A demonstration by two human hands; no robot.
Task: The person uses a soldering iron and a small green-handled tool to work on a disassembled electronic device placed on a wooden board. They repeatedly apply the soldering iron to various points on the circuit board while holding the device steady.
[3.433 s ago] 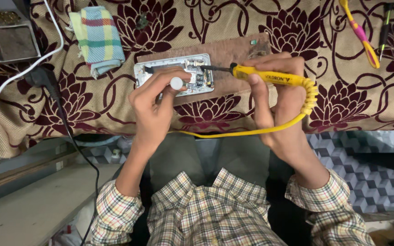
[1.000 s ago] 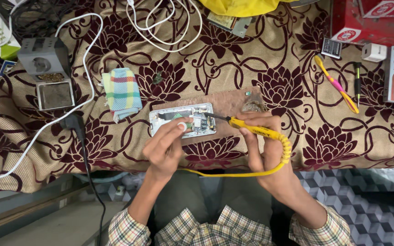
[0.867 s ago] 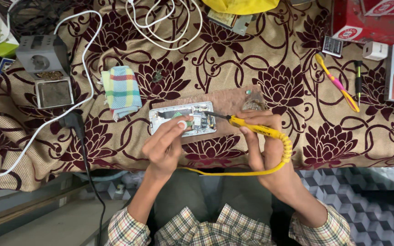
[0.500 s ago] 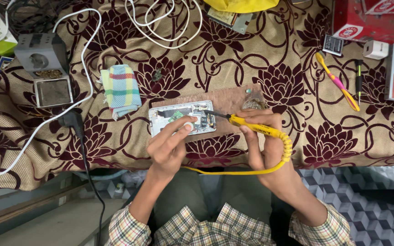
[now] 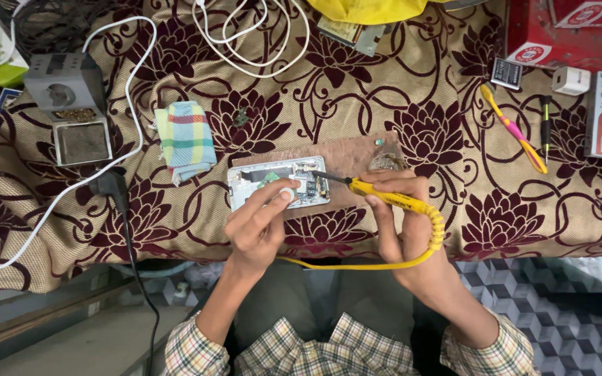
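An opened phone with its circuit board exposed lies on a brown board on the flowered cloth. My left hand rests on the phone's near edge and pinches a small white round piece over the board. My right hand grips a yellow soldering iron like a pen. Its dark tip points left and touches the phone's upper right part. The iron's yellow coiled cord loops under my right wrist.
A folded checked cloth lies left of the phone. A grey iron stand with a sponge tray sits far left beside white cables. Yellow-pink tweezers, a small screwdriver, a white plug and red boxes lie at right.
The view has pulled back from a close look at the phone. Both hands keep their grips; the iron tip has stayed on the phone's upper right part.
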